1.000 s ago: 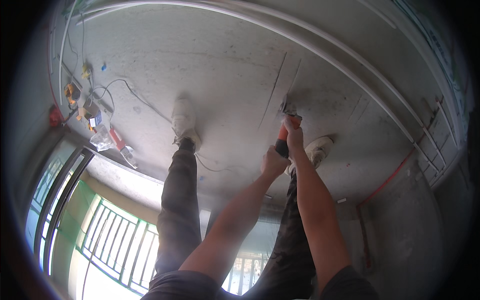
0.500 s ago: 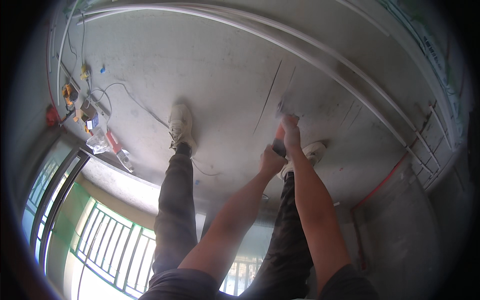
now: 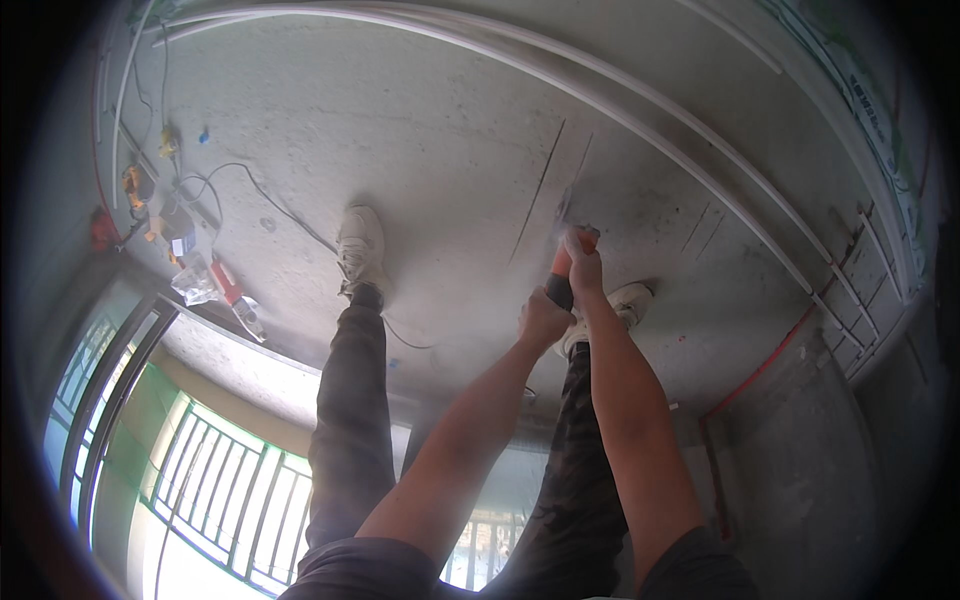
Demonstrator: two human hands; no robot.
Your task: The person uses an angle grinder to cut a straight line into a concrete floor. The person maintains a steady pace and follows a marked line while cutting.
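Note:
Both my hands hold a red and black angle grinder (image 3: 559,291) low over the grey concrete floor. My left hand (image 3: 543,319) is closed round its black rear grip. My right hand (image 3: 583,270) wraps the red front part, nearer the head. The disc end points away from me at a thin line in the floor and is blurred by dust, so whether it touches cannot be told. Just left of it runs a long dark cut (image 3: 540,188), roughly parallel to that line.
My left shoe (image 3: 361,248) and right shoe (image 3: 630,304) stand either side of the grinder. A grey cable (image 3: 270,205) runs towards the left shoe. Another red power tool (image 3: 232,290) lies among clutter at left. Long white pipes (image 3: 600,88) cross the far floor; a railing (image 3: 235,490) shows lower left.
My right hand has shifted slightly, showing more of the grinder's red front. Dust haze has spread over the clutter at left. My feet stay in place.

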